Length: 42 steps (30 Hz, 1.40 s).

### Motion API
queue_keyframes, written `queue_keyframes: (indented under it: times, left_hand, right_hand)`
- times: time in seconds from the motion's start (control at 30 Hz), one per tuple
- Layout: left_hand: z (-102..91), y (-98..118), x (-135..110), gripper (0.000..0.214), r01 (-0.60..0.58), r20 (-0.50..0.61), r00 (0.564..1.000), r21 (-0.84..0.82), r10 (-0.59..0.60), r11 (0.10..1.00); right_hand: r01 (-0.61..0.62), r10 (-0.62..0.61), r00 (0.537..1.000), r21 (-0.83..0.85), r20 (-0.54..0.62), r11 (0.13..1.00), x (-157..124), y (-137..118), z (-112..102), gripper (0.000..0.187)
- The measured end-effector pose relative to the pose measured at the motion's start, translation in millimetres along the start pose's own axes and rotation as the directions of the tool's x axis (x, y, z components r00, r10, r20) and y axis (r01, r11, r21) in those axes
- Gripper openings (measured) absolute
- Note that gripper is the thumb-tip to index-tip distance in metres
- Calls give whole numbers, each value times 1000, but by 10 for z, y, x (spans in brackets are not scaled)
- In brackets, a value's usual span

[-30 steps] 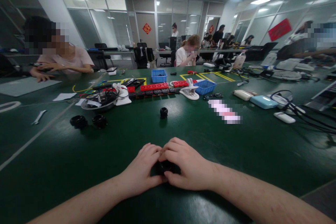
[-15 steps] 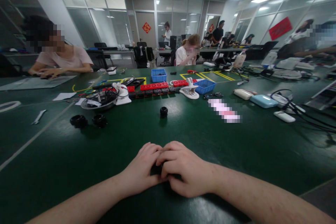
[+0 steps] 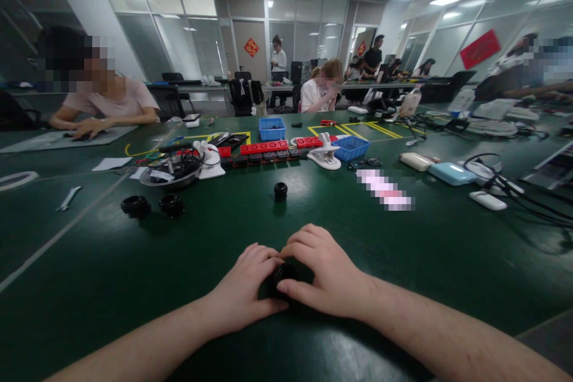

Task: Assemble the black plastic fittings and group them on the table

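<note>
Both of my hands rest together on the green table [image 3: 425, 250], close to its near edge. A small round black part [image 3: 281, 277] sits between them. My left hand [image 3: 244, 289] curls round the part's left side, and my right hand [image 3: 324, 274] pinches it from the right with thumb and fingers. Most of the part is hidden by my fingers. A similar black part [image 3: 280, 191] stands alone further up the table. Two more black parts [image 3: 152, 206] lie to the left.
A clear bowl of cables [image 3: 172, 170], red and black strips [image 3: 264, 152], white clamps [image 3: 323, 155] and blue bins [image 3: 351, 147] cross the mid table. Cables and small devices [image 3: 487, 182] lie at right, a wrench [image 3: 68, 198] at left. Other people sit at the far side.
My right hand has lifted its fingers and opened a little, so the black part shows again between the hands. Someone in the background has walked to the right.
</note>
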<state>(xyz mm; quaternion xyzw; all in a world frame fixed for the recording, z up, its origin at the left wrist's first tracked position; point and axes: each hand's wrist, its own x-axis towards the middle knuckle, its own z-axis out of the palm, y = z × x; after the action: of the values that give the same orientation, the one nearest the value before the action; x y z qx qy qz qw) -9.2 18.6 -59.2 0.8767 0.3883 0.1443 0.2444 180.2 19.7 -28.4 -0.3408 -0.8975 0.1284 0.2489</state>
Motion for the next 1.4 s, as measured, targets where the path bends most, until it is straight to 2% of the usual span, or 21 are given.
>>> queue_keyframes:
  times: [0.17, 0.3, 0.47, 0.7, 0.93, 1.03, 1.17, 1.4]
  left_hand:
    - [8, 2, 3, 33, 8, 1, 1000, -1, -8, 1000]
    - [34, -23, 8, 31, 5, 7, 1000, -7, -5, 1000]
    - [34, -11, 12, 25, 4, -7, 1000, -12, -4, 1000]
    - [35, -17, 8, 26, 3, -10, 1000, -15, -3, 1000]
    - [63, -70, -12, 40, 1, -25, 1000, -13, -1, 1000]
    - [61, -76, -11, 44, -5, -25, 1000, -7, 5, 1000]
    - [34, -47, -7, 39, -4, -17, 1000, -4, 3, 1000]
    - [25, -38, -11, 41, 4, -10, 1000, -17, -5, 1000]
  right_hand:
    - [-38, 39, 994, -21, 102, 999, 8, -13, 48, 28]
    - [23, -27, 990, 29, 139, 999, 17, -12, 41, 20]
    - [101, -114, 980, 88, 161, 991, 17, -10, 28, 19]
    - [162, -191, 967, 171, 170, 972, 15, -13, 25, 24]
    - [216, -240, 967, 224, 86, 950, -5, -35, 38, 30]
    - [186, -196, 980, 202, 29, 962, -12, -41, 15, 34]
    - [72, -70, 997, 155, -21, 985, -13, -19, 5, 25]
    - [-26, 26, 1000, 110, 1, 994, -6, -3, 33, 19]
